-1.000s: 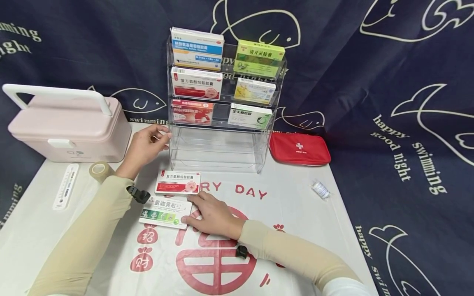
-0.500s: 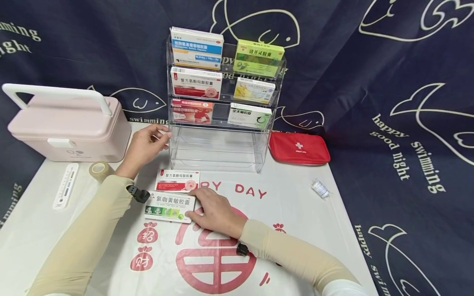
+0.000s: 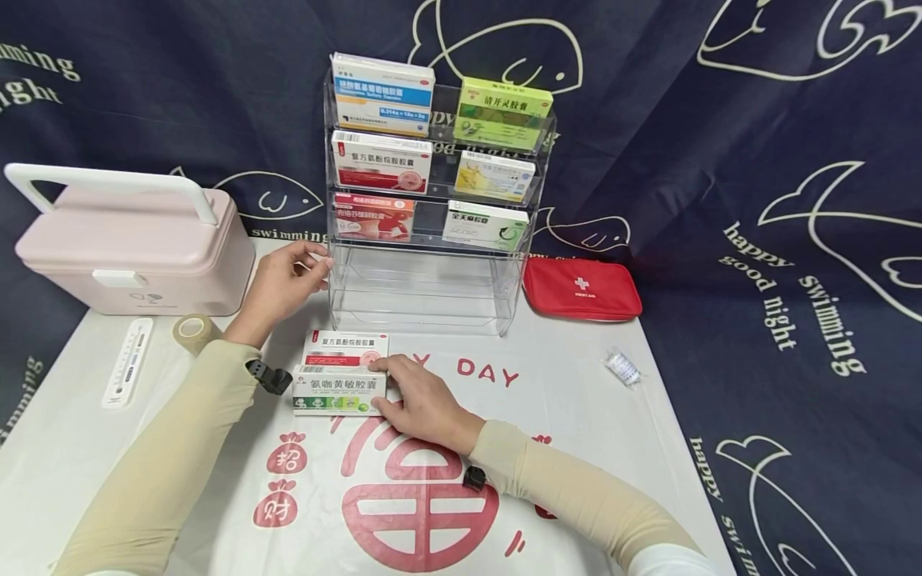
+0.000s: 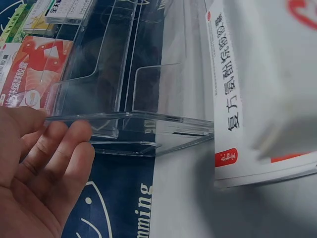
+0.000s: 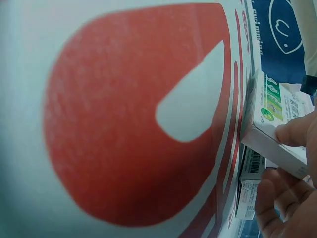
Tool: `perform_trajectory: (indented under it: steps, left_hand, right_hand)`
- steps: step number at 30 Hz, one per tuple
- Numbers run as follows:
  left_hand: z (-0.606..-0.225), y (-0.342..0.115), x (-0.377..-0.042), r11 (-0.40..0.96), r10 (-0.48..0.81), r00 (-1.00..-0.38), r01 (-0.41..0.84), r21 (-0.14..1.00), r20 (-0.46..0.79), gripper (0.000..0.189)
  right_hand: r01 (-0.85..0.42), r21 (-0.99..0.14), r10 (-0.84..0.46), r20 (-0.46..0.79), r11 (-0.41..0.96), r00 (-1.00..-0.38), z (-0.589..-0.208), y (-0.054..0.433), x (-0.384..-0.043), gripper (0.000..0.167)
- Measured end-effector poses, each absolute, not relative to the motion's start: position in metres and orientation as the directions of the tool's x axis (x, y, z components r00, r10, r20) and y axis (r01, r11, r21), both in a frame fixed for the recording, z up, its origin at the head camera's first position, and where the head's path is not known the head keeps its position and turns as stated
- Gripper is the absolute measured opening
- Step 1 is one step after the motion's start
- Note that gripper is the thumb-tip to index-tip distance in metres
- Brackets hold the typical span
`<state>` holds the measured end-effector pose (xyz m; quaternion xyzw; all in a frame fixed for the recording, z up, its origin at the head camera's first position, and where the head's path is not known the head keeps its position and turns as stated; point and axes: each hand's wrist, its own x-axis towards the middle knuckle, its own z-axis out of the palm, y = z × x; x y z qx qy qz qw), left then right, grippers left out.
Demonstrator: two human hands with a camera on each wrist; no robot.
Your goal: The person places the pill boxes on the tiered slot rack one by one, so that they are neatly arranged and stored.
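My right hand (image 3: 425,398) pinches the right end of a white-and-green medicine box (image 3: 334,392) between thumb and fingers. That box is tilted up, its top edge now in view, in front of a red-and-white medicine box (image 3: 346,344) lying on the table and partly covered by it. In the right wrist view, the thumb lies on the front of the held medicine box (image 5: 270,106), fingers behind. My left hand (image 3: 282,282) holds the left side edge of a clear acrylic rack (image 3: 425,320); in the left wrist view, thumb and fingers stand either side of the panel edge (image 4: 129,115).
Medicine boxes stand in pairs on the rack's upper three tiers, such as a blue-and-white one (image 3: 384,96). A pink case (image 3: 137,248), a tape roll (image 3: 196,332) and a thermometer card (image 3: 128,364) sit left. Right are a red first-aid pouch (image 3: 582,290) and a small packet (image 3: 623,368).
The white-and-green box has moved up and right toward the rack and tipped upright, now overlapping the red-and-white box. My left hand stays on the rack edge.
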<state>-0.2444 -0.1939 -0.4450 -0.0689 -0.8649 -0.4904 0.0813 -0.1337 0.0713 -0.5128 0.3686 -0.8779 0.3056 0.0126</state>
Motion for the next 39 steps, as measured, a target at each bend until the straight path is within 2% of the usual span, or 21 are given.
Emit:
perform_trajectory:
  steps: [10, 18, 26, 32, 39]
  left_hand:
    - [-0.443, -0.194, -0.245, 0.513, 0.031, -0.979, 0.190, 0.837, 0.204, 0.024]
    - [-0.443, -0.194, -0.246, 0.503, 0.032, -0.977, 0.197, 0.841, 0.210, 0.025]
    - [-0.444, -0.194, -0.246, 0.496, 0.030, -0.979, 0.191, 0.847, 0.203, 0.025]
    - [-0.445, -0.193, -0.246, 0.482, 0.031, -0.979, 0.191, 0.855, 0.201, 0.023]
    - [-0.445, -0.193, -0.247, 0.488, 0.034, -0.978, 0.197, 0.851, 0.206, 0.023]
  right_hand:
    - [-0.674, -0.616, -0.681, 0.287, 0.406, -0.673, -0.512, 0.074, -0.128, 0.033]
    - [-0.640, -0.685, -0.595, 0.366, 0.348, -0.716, -0.505, 0.079, -0.143, 0.031]
    - [-0.636, -0.706, -0.493, 0.452, 0.311, -0.743, -0.473, 0.096, -0.188, 0.030]
    - [-0.625, -0.685, -0.407, 0.484, 0.374, -0.775, -0.434, 0.103, -0.234, 0.032]
    - [-0.671, -0.609, -0.372, 0.559, 0.422, -0.741, -0.409, 0.098, -0.274, 0.027]
